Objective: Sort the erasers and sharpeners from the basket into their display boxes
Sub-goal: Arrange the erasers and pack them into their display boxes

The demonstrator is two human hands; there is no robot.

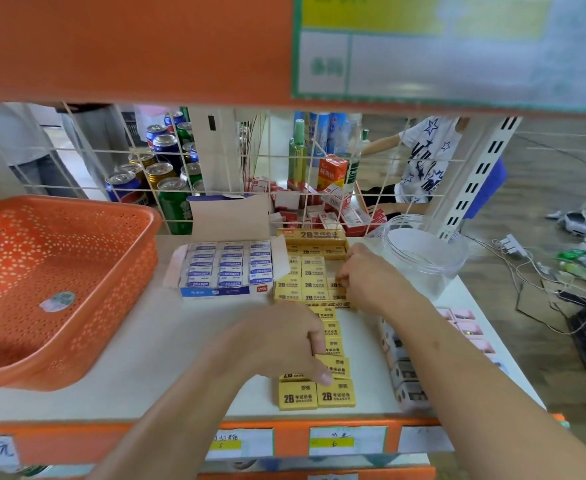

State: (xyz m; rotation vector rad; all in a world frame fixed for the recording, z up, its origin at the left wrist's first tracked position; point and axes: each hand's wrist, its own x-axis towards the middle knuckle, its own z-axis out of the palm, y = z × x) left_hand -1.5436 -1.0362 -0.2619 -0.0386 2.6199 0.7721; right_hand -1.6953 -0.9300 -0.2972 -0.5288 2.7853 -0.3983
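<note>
A shop shelf [146, 358], seen from above over two bare forearms.

Far left of the yellow box [314, 237] sits an orange basket [77, 206]. No stock shows in the part in view, only a round sticker on its floor.

Just left of the yellow box, touching it, is a blue box [215, 291] packed with rows of white erasers [231, 263]; it looks full.

In front of the yellow box, the left hand [284, 344] curls its fingers and thumb round a row of yellow erasers [333, 341] lying on the shelf. Two more lie flat at the near end of that row.

The yellow box itself is mostly filled with yellow erasers standing in columns.

At the yellow box's right edge, the right hand [367, 278] pinches one of the yellow erasers in the right-hand column, seemingly seating it.

Right of the yellow box stands a clear jar [423, 258] with nothing visible inside. Nearer the viewer on that side are small packs [405, 372] that may be sharpeners, blurred and partly hidden by the right forearm. Whether they sit in a box cannot be told.

Judged from this, the work is well along. The basket looks emptied and the white erasers are done. What seems left is the loose yellow erasers, plus possibly the sharpeners.
</note>
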